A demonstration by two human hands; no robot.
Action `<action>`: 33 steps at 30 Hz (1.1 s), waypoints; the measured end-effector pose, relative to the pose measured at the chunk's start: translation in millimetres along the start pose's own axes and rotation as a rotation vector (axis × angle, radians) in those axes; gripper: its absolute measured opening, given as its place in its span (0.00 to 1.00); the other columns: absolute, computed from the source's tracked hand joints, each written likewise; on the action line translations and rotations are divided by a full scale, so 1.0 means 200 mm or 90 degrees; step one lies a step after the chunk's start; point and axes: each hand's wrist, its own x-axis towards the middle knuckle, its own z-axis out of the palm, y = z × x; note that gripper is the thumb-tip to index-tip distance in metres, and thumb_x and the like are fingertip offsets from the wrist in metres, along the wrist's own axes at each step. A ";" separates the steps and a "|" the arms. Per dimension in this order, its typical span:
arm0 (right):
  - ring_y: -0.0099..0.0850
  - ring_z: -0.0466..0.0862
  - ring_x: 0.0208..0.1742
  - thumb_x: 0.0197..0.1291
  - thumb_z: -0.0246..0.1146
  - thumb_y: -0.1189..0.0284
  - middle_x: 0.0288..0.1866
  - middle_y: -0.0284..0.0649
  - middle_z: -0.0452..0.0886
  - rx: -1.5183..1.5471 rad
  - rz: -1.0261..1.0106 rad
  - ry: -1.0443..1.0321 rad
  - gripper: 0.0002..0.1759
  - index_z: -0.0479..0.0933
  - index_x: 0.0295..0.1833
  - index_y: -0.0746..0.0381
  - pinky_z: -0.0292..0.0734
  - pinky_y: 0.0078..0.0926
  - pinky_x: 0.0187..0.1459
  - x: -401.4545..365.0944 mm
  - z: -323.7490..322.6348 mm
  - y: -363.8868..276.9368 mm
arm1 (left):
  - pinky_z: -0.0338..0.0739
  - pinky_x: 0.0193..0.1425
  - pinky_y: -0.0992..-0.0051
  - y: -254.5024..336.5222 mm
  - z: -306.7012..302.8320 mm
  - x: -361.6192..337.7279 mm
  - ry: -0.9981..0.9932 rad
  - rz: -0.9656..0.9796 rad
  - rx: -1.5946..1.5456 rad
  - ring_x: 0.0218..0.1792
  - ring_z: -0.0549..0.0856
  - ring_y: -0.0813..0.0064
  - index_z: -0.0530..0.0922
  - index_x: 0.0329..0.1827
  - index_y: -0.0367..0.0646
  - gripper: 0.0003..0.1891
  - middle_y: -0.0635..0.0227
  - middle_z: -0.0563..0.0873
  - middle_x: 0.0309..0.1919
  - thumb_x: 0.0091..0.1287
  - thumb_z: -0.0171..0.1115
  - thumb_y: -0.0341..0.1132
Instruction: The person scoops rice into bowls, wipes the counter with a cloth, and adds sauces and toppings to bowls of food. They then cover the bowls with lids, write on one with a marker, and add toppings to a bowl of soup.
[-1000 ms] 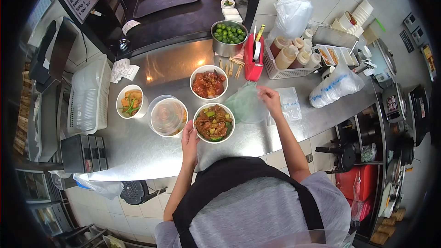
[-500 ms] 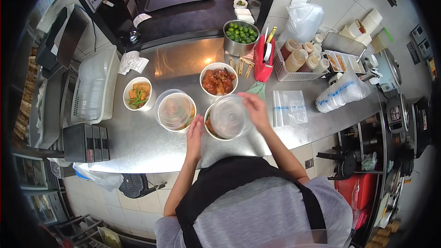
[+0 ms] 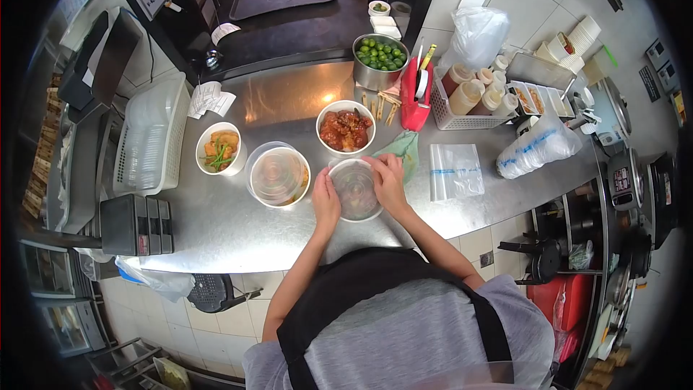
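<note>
A clear plastic lid (image 3: 355,189) lies over a round white paper bowl (image 3: 364,219), whose food shows only dimly. My right hand (image 3: 390,182) pinches the lid's right edge with its fingers. Against the left side of this bowl, my left hand (image 3: 327,201) is curved and holds it. Just behind is an uncovered bowl of glazed, reddish-brown pieces (image 3: 345,130). To the left, another clear lid (image 3: 276,173) rests off-centre on a second bowl. Farther left stands an uncovered bowl of fried pieces and green strips (image 3: 221,149).
A pot of green limes (image 3: 379,58), clothespins (image 3: 377,107) and a red tape dispenser (image 3: 416,97) stand behind. Sauce bottles fill a basket (image 3: 469,117) on the right, near plastic bags (image 3: 456,170). A crate of clear lids (image 3: 148,137) stands left.
My right hand has brought the lid down and left over the bowl. My left hand has shifted right, from beside the neighbouring bowl to the side of this one.
</note>
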 end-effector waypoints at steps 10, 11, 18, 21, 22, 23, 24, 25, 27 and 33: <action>0.40 0.64 0.61 0.56 0.57 0.67 0.57 0.42 0.68 -0.177 -0.125 -0.046 0.25 0.68 0.61 0.57 0.52 0.44 0.60 -0.07 -0.08 -0.05 | 0.60 0.62 0.59 0.11 -0.01 -0.09 0.031 0.115 0.117 0.61 0.66 0.55 0.63 0.63 0.37 0.21 0.54 0.69 0.59 0.68 0.42 0.33; 0.39 0.61 0.64 0.57 0.55 0.65 0.60 0.42 0.66 -0.203 -0.138 -0.082 0.26 0.65 0.62 0.57 0.50 0.45 0.62 -0.07 -0.08 -0.05 | 0.58 0.63 0.58 0.12 -0.02 -0.09 -0.012 0.159 0.213 0.63 0.64 0.55 0.62 0.64 0.38 0.22 0.56 0.68 0.61 0.68 0.43 0.34; 0.35 0.54 0.71 0.62 0.49 0.57 0.69 0.42 0.58 -0.226 -0.176 -0.271 0.33 0.56 0.68 0.61 0.42 0.49 0.67 -0.04 -0.10 -0.07 | 0.53 0.66 0.55 0.14 -0.03 -0.07 -0.151 0.210 0.419 0.67 0.59 0.57 0.59 0.68 0.42 0.25 0.61 0.62 0.66 0.67 0.43 0.39; 0.37 0.55 0.71 0.62 0.49 0.56 0.69 0.42 0.58 -0.197 -0.165 -0.300 0.33 0.55 0.69 0.62 0.45 0.47 0.67 -0.02 -0.08 -0.05 | 0.55 0.65 0.55 0.14 -0.04 -0.07 -0.150 0.202 0.389 0.67 0.60 0.57 0.59 0.67 0.41 0.26 0.61 0.63 0.66 0.67 0.45 0.39; 0.37 0.56 0.70 0.62 0.49 0.56 0.69 0.42 0.58 -0.192 -0.161 -0.308 0.34 0.54 0.69 0.62 0.46 0.47 0.67 -0.02 -0.08 -0.05 | 0.55 0.65 0.54 0.15 -0.04 -0.07 -0.148 0.204 0.378 0.67 0.60 0.57 0.59 0.67 0.41 0.26 0.61 0.63 0.66 0.66 0.45 0.40; 0.38 0.55 0.71 0.61 0.49 0.57 0.69 0.43 0.58 -0.176 -0.158 -0.318 0.34 0.53 0.69 0.62 0.46 0.46 0.67 -0.01 -0.08 -0.05 | 0.56 0.65 0.54 0.14 -0.05 -0.07 -0.148 0.207 0.369 0.66 0.60 0.56 0.59 0.67 0.40 0.26 0.61 0.63 0.66 0.66 0.45 0.39; 0.39 0.55 0.71 0.61 0.49 0.58 0.69 0.44 0.57 -0.162 -0.155 -0.326 0.34 0.52 0.69 0.63 0.46 0.46 0.67 -0.01 -0.09 -0.06 | 0.56 0.65 0.54 0.13 -0.05 -0.07 -0.148 0.213 0.360 0.66 0.61 0.56 0.59 0.67 0.40 0.26 0.60 0.63 0.66 0.66 0.45 0.39; 0.41 0.54 0.71 0.61 0.49 0.59 0.69 0.45 0.57 -0.150 -0.151 -0.332 0.34 0.51 0.70 0.63 0.46 0.46 0.67 0.00 -0.10 -0.07 | 0.56 0.64 0.55 0.12 -0.05 -0.06 -0.149 0.221 0.349 0.66 0.61 0.55 0.59 0.67 0.39 0.26 0.59 0.63 0.66 0.66 0.46 0.39; 0.42 0.57 0.69 0.61 0.50 0.63 0.67 0.47 0.59 -0.124 -0.168 -0.312 0.32 0.54 0.68 0.64 0.51 0.42 0.66 0.00 -0.09 -0.07 | 0.57 0.65 0.56 0.12 -0.06 -0.05 -0.152 0.233 0.336 0.65 0.61 0.54 0.60 0.66 0.37 0.26 0.56 0.64 0.64 0.66 0.46 0.37; 0.30 0.76 0.48 0.65 0.50 0.67 0.46 0.43 0.77 0.291 0.156 -0.216 0.19 0.71 0.55 0.68 0.68 0.24 0.51 -0.01 -0.01 0.12 | 0.59 0.64 0.61 0.09 -0.05 -0.03 -0.162 0.214 0.177 0.60 0.66 0.53 0.64 0.62 0.36 0.21 0.52 0.70 0.59 0.67 0.45 0.32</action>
